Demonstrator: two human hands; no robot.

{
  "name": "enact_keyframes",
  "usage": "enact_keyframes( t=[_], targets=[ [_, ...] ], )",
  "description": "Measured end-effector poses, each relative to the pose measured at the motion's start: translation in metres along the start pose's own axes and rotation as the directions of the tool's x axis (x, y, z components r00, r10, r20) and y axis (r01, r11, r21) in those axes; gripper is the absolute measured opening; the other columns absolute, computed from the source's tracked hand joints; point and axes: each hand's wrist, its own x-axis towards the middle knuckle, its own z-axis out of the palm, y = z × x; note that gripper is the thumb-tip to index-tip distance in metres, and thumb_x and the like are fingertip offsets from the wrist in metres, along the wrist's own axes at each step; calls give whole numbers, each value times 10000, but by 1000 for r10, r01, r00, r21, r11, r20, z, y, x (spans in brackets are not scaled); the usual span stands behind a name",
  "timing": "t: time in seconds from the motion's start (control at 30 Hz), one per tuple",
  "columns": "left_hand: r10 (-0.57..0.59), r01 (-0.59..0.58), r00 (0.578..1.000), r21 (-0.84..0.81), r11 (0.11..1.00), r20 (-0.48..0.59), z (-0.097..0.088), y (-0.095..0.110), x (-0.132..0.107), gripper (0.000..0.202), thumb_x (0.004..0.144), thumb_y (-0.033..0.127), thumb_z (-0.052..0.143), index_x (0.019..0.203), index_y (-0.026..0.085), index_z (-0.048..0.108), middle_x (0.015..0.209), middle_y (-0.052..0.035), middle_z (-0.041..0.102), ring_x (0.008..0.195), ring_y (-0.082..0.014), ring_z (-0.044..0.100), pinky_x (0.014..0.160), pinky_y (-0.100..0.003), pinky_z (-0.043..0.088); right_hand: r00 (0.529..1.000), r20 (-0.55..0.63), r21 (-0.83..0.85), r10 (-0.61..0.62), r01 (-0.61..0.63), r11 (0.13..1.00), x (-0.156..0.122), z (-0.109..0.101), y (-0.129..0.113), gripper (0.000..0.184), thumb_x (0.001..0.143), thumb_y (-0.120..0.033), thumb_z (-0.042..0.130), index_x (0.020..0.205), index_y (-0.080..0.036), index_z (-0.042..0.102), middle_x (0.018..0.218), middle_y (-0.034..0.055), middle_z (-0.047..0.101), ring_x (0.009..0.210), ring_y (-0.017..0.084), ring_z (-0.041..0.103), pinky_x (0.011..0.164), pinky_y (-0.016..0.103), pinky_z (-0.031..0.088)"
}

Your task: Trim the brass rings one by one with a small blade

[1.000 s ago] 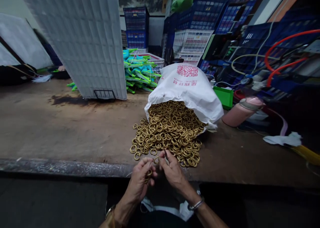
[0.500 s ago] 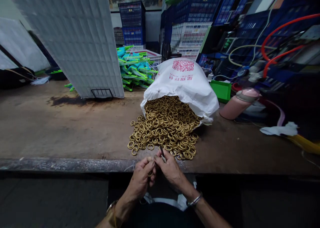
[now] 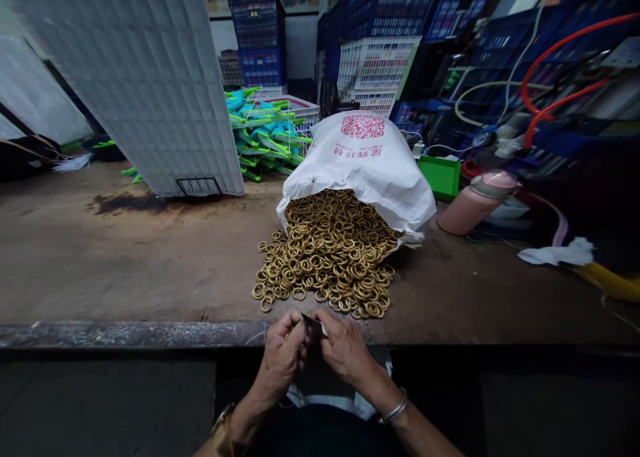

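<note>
Both hands meet at the table's front edge, below a pile of brass-coloured rings (image 3: 320, 263). My left hand (image 3: 284, 353) is closed, its thumb pressed against the fingers on a ring that is mostly hidden. A small knife (image 3: 312, 324) with a dark flat blade is gripped in my right hand (image 3: 345, 349). Its blade points left and reaches my left fingertips. The pile spills from the mouth of a white sack (image 3: 365, 153) with red print, which lies on its side.
The brown table (image 3: 165, 263) spans the view. A tall white ribbed panel (image 3: 150, 103) stands left, beside green and blue plastic pieces (image 3: 267, 130). To the right are a green tray (image 3: 440, 177) and a pink bottle (image 3: 475, 203). Stacked crates (image 3: 377, 63) fill the back.
The knife blade has swung from pointing up to pointing left, against my left fingertips. My right hand has turned with it. The whole view has shifted slightly.
</note>
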Motion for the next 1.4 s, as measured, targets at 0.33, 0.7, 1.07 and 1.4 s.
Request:
enact_keyframes(
  t=[0.33,0.7,1.07,1.4],
  targets=[
    [-11,15,998,63,998,-64,-5,-3,2,329,701,484,551,665,194,400,494,85,405,362,-35,319,346,-142,272,993,107,-261,48,-19,965,2,2,-6,325,684,-57,359,936,-193,512,745,36,640,662,168,560,568,262,257],
    [-33,75,984,-238,968,177,-20,-2,-18,222,773,374,563,753,163,499,554,54,455,387,-35,374,345,-144,316,988,-7,-385,154,-145,912,28,5,-13,237,751,-58,382,933,-169,486,741,55,644,649,163,586,538,256,254],
    [-192,247,969,-555,794,157,-36,3,-7,193,718,304,631,761,155,516,737,-36,586,546,-93,524,388,-157,359,971,-97,-442,216,-237,865,59,18,-31,178,781,-115,431,947,-174,457,777,70,658,705,201,624,564,260,308],
    [-199,198,978,-562,803,61,-37,0,5,256,651,298,691,725,157,490,671,17,533,507,-55,476,364,-125,283,989,-147,1,7,-7,1000,41,12,-14,185,754,-106,402,897,-189,483,747,9,609,669,135,564,601,215,342]
  ],
)
